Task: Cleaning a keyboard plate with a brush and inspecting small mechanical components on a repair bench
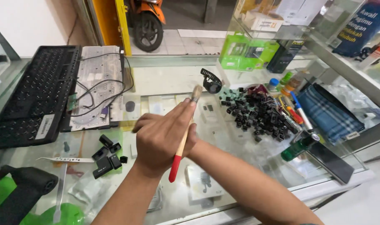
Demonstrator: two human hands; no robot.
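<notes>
We see a paintbrush (pixel 184 135) with a wooden handle and a red end held upright over the middle of the glass counter (pixel 240 166), bristles up, red tip down. The left hand (pixel 158 139) lies in front, fingers curled in a loose fist against the handle. The right hand (pixel 191 139) is almost wholly hidden behind it, so we cannot tell how its fingers sit.

Just left of the hands lie a few loose black keycaps (pixel 106 156) and tweezers (pixel 65 159). To the right is a big heap of keycaps (pixel 256 112), with pens (pixel 300 110) and a blue checked cloth (pixel 329 112) beyond. At far left rest a black keyboard frame (pixel 36 98) and its grey backing plate (pixel 99 85) with wires.
</notes>
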